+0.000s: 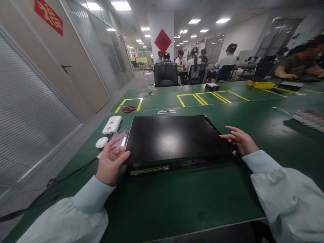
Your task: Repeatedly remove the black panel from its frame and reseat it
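A flat black display panel (pixel 174 138) lies just over a thin black frame (pixel 202 163) on the green table. Its left edge is held by my left hand (pixel 111 162), thumb on top and fingers curled at the side. At the opposite edge is my right hand (pixel 240 140), fingers stretched and apart, with a fingertip at or very near the panel's side. Below the panel's near edge, a narrow green circuit board (pixel 149 170) shows. Whether the panel touches the frame underneath is hidden.
Left of the panel are a phone (pixel 120 137), a white oval object (pixel 101 142), a white box-shaped device (pixel 111 125) and a black strap (pixel 73 173). Red-handled scissors (pixel 129 109) lie farther back. A yellow tray (pixel 261 84) stands back right, near another person's hands (pixel 286 73).
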### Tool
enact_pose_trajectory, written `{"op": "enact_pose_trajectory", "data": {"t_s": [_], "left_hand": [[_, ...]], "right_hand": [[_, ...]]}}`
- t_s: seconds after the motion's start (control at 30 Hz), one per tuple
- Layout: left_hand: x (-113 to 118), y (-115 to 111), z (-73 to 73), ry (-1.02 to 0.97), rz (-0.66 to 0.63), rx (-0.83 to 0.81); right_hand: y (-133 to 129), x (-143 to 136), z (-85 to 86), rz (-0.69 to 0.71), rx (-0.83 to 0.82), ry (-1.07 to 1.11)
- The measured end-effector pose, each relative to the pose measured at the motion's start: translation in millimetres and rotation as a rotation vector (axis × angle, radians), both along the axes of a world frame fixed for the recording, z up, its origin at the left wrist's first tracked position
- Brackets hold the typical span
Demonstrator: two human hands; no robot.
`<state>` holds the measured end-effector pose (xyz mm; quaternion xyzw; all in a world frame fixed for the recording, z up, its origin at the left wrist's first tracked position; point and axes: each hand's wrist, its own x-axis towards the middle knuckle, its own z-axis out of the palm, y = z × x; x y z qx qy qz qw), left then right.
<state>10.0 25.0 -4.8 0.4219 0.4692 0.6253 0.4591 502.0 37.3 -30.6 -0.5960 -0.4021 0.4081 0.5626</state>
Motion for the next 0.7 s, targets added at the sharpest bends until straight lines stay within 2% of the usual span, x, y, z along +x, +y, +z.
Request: {"op": "enact_pose_trajectory", "data": {"t_s": [0.3,0.47,0.7], "left_hand": [[3.1,3.9,-5.9,0.006,-0.008,-0.087],[4.5,5.8,-7.2,0.021,-0.03,-0.083],[1.4,7.4,-10.9,0.052,-0.062,-0.067]], "right_hand": [[3.6,6.4,-6.2,-0.055,0.005,-0.041],[6.1,9.6,-11.7,-0.09,0.037,-0.089],[1.7,4.4,-10.4,-0.111,0.07,-0.221]]}}
